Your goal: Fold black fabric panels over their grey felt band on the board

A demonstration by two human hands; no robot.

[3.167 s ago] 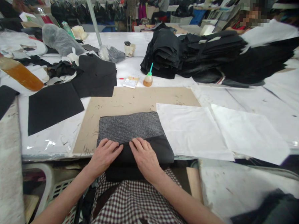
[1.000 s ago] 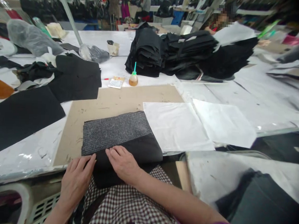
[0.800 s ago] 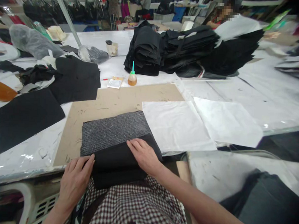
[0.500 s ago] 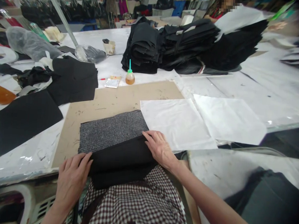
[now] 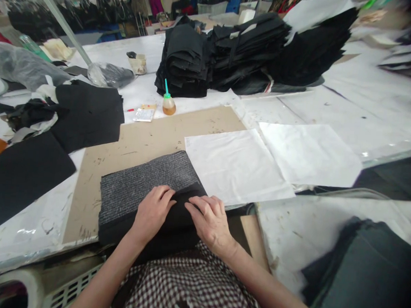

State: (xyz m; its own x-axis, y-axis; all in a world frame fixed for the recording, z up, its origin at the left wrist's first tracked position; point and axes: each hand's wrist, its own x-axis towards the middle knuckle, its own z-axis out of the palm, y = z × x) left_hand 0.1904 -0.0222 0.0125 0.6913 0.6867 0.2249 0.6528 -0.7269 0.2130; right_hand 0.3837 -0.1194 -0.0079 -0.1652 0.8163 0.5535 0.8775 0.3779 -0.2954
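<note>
Both hands (image 5: 152, 212) (image 5: 213, 223) have fingers (image 5: 204, 203) drawn together, seemingly pinching the black cloth (image 5: 179, 220).

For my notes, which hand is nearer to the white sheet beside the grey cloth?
Right: the right hand is close to the white sheet; the left hand is farther left.

The left hand (image 5: 154, 213) has just moved nearer the right hand (image 5: 213, 223).
</note>
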